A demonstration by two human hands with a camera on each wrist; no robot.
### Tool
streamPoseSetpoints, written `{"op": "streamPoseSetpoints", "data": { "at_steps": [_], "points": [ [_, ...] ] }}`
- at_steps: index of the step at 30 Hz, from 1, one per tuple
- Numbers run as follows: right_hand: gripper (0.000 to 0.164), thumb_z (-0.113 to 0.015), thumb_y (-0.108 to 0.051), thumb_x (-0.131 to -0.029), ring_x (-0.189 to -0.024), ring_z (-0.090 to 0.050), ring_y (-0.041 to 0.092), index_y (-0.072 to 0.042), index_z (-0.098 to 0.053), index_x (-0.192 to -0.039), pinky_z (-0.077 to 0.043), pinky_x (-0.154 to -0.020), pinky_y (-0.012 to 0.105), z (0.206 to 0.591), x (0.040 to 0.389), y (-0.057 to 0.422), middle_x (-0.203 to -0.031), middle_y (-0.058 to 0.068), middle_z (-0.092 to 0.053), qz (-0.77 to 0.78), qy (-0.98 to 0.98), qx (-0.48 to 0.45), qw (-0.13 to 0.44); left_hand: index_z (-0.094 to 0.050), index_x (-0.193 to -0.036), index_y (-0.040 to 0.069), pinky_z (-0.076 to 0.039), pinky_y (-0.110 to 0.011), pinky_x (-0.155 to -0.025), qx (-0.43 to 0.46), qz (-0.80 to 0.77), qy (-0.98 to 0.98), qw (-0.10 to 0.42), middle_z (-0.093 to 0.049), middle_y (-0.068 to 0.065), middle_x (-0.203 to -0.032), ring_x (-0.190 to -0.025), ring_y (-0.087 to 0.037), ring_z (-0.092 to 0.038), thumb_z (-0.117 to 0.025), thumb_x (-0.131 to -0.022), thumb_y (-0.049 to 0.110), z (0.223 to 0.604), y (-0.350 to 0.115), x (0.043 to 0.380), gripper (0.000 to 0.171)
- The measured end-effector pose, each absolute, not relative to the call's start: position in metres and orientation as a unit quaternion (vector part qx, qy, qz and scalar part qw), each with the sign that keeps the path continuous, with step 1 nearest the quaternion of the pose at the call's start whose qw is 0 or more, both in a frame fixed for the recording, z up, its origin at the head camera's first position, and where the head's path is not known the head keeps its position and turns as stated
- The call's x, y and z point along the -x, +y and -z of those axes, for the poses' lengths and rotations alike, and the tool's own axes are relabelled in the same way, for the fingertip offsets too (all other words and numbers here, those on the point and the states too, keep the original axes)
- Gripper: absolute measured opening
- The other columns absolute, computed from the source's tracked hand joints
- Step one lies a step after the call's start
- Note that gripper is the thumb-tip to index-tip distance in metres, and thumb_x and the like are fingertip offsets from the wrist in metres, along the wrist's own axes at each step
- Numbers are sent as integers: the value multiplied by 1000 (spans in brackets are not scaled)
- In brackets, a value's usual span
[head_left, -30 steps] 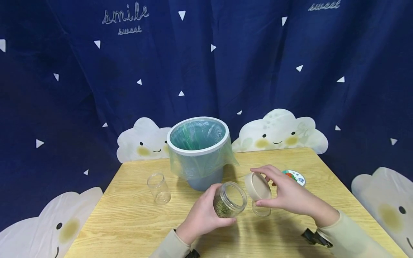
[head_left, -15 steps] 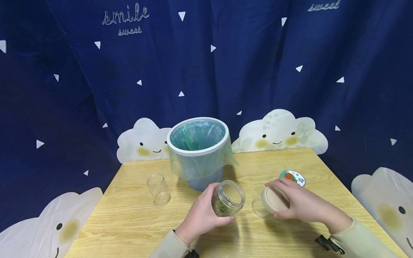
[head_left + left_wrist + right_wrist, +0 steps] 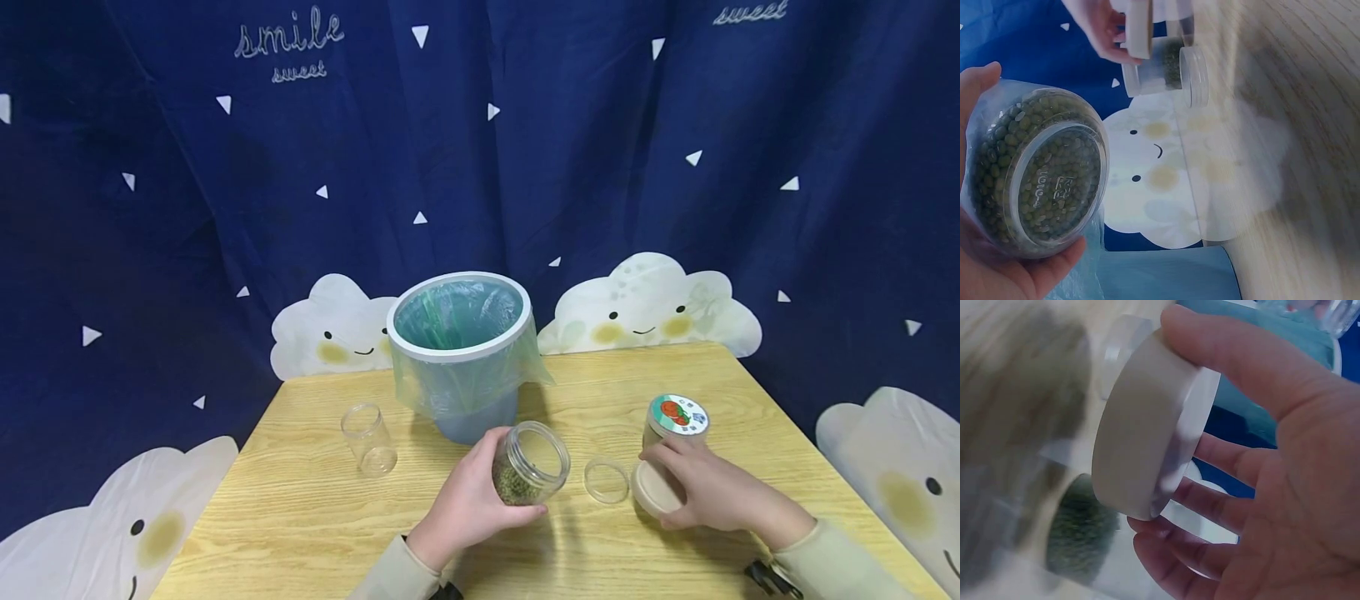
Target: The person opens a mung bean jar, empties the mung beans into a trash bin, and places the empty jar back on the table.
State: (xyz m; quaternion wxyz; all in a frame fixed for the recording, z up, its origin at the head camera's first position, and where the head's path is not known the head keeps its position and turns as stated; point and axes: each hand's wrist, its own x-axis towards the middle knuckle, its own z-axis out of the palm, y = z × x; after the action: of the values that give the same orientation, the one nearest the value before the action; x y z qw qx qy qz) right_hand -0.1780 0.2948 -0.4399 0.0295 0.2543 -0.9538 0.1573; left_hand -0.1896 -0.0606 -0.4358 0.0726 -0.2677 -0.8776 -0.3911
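My left hand (image 3: 474,497) grips a clear jar (image 3: 534,462) partly filled with green beans. It is tilted, its open mouth facing up and to the right; the beans (image 3: 1060,181) show through its base in the left wrist view. My right hand (image 3: 720,490) pinches a beige jar lid (image 3: 655,489) by its rim between thumb and fingers, close over the table. Just behind that hand stands a second jar (image 3: 677,417) with a tomato picture on top; green contents (image 3: 1082,531) show inside it. A clear round cap (image 3: 606,481) lies left of the beige lid.
A blue bin (image 3: 465,392) with a white rim and a thin liner stands at the back middle of the wooden table (image 3: 300,517). An uncovered clear cup (image 3: 370,439) stands left of it. Behind the table hangs a dark blue curtain (image 3: 450,167).
My right hand has carried the beige lid right and down, away from the bean jar, uncovering the clear cap. My left hand and the bean jar have barely moved.
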Motion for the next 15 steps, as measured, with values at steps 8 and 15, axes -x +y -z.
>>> {"op": "streamPoseSetpoints", "data": {
  "at_steps": [8, 15],
  "points": [
    [78, -94, -38, -63, -101, -57, 20, -9, -62, -128, -53, -83, 42, 455, 180, 301, -121, 4, -58, -163, -958, -234, -11, -45, -144, 15, -53, -37, -102, 268, 385, -880, 73, -66, 2, -130, -117, -14, -64, -95, -68, 47, 437, -61, 189, 97],
    [77, -96, -37, -61, -101, -57, 21, -10, -62, -125, -53, -82, 41, 465, 182, 307, -119, 2, -58, -159, -958, -239, -1, -45, -145, 16, -53, -38, -102, 268, 386, -880, 67, -65, 2, -131, -118, -13, -63, -95, -68, 46, 436, -61, 189, 97]
  ]
}}
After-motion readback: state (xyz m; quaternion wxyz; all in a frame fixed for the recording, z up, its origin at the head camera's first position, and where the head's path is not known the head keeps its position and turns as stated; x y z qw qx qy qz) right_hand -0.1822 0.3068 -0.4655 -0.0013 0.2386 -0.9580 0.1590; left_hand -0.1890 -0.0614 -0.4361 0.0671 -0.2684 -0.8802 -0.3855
